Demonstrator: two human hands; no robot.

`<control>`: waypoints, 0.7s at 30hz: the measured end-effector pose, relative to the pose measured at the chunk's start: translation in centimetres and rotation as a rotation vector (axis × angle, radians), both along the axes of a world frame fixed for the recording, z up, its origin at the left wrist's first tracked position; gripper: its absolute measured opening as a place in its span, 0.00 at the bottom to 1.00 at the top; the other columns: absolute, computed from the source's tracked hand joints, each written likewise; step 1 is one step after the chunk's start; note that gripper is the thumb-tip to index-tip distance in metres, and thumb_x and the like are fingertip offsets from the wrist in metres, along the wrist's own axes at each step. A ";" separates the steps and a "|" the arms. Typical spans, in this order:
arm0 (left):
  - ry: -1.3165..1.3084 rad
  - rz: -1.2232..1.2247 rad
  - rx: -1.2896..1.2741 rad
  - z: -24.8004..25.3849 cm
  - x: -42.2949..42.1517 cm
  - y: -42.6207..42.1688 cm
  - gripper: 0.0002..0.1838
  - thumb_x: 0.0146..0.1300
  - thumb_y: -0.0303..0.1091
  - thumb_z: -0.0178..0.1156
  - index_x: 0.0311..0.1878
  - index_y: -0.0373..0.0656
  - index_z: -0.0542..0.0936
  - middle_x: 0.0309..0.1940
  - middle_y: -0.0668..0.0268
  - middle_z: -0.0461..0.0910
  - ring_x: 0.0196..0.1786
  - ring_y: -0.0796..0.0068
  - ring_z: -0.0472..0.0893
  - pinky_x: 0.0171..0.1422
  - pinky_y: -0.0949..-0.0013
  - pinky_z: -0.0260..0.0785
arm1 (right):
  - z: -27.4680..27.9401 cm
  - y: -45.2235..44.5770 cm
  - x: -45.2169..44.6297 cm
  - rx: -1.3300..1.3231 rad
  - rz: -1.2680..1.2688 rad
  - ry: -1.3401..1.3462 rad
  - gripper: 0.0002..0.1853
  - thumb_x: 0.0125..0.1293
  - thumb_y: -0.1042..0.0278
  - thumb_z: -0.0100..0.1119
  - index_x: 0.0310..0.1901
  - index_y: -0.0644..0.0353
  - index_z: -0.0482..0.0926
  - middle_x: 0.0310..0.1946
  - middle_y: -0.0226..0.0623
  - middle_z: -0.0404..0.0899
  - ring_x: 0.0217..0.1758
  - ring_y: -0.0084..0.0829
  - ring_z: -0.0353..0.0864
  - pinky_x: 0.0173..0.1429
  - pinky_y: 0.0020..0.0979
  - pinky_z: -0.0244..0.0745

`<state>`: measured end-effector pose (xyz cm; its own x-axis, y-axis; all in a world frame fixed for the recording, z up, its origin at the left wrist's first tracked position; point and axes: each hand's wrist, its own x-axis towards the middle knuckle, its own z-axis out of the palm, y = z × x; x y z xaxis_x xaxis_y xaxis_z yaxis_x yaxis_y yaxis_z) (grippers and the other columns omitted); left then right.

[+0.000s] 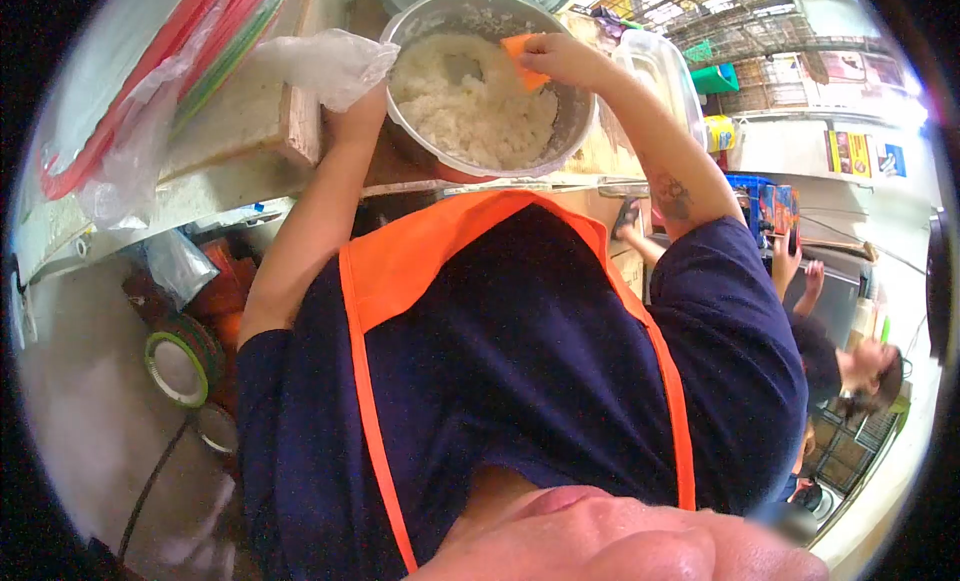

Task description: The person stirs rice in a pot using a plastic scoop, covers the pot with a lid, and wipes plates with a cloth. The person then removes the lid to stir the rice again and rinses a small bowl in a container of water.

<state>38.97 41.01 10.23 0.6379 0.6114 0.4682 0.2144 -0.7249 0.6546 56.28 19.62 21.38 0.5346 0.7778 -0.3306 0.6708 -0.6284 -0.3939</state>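
A big metal pot point(588, 131) of white cooked rice point(470, 106) stands in front of me, with a bare patch showing at the bottom. My right hand point(553, 59) is closed on a flat orange scraper-like piece point(525, 63) at the pot's right inner wall. On the opposite side, my left hand point(352, 103) reaches to the pot's left rim. A crumpled clear plastic bag point(325, 66) covers it, so its fingers are hidden and I cannot tell whether they grip the rim.
Red and green plastic bags point(165, 71) hang at the upper left beside a wooden ledge point(230, 146). A clear plastic container point(665, 66) stands right of the pot. Another person point(835, 356) is at the far right, one hand raised with a dark object. Round green-rimmed plates point(178, 368) sit low left.
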 end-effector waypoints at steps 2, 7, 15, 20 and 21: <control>0.011 0.017 -0.002 0.0 0.1 0.1 0.18 0.60 0.49 0.51 0.42 0.49 0.81 0.36 0.60 0.80 0.39 0.59 0.77 0.44 0.62 0.66 | -0.1 0.5 -2.0 -0.084 0.030 0.033 0.15 0.56 0.56 0.49 0.40 0.54 0.79 0.30 0.39 0.80 0.33 0.36 0.79 0.40 0.36 0.72; 0.022 0.017 0.009 -1.1 0.2 0.2 0.18 0.60 0.50 0.49 0.43 0.51 0.80 0.37 0.60 0.80 0.39 0.58 0.77 0.45 0.63 0.66 | -7.7 4.5 -3.8 -0.110 0.153 0.255 0.14 0.60 0.59 0.47 0.38 0.59 0.77 0.33 0.38 0.78 0.36 0.36 0.77 0.43 0.35 0.69; -0.069 -0.017 -0.010 0.1 -0.1 -0.1 0.18 0.61 0.49 0.49 0.43 0.49 0.80 0.36 0.60 0.80 0.39 0.57 0.77 0.45 0.61 0.66 | -1.0 3.3 -6.5 -0.160 0.488 -0.074 0.12 0.56 0.63 0.48 0.35 0.59 0.78 0.35 0.43 0.78 0.41 0.42 0.76 0.47 0.39 0.68; -0.071 -0.020 0.033 0.0 0.1 0.1 0.18 0.60 0.50 0.50 0.42 0.49 0.81 0.35 0.59 0.80 0.37 0.57 0.77 0.45 0.60 0.66 | -1.8 4.3 -5.0 -0.256 0.438 -0.054 0.12 0.54 0.61 0.52 0.38 0.57 0.78 0.33 0.42 0.78 0.40 0.41 0.77 0.46 0.38 0.69; -0.060 -0.025 0.032 -0.1 0.1 0.1 0.18 0.60 0.50 0.50 0.42 0.49 0.81 0.35 0.59 0.80 0.38 0.57 0.77 0.45 0.60 0.66 | -2.4 4.6 -3.8 -0.254 0.433 -0.053 0.12 0.54 0.61 0.52 0.38 0.57 0.78 0.33 0.42 0.78 0.40 0.41 0.77 0.46 0.38 0.69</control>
<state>39.08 41.14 10.12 0.6228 0.5802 0.5249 0.1573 -0.7500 0.6424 52.44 24.17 18.97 0.2017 0.8303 -0.5195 0.9061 -0.3596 -0.2230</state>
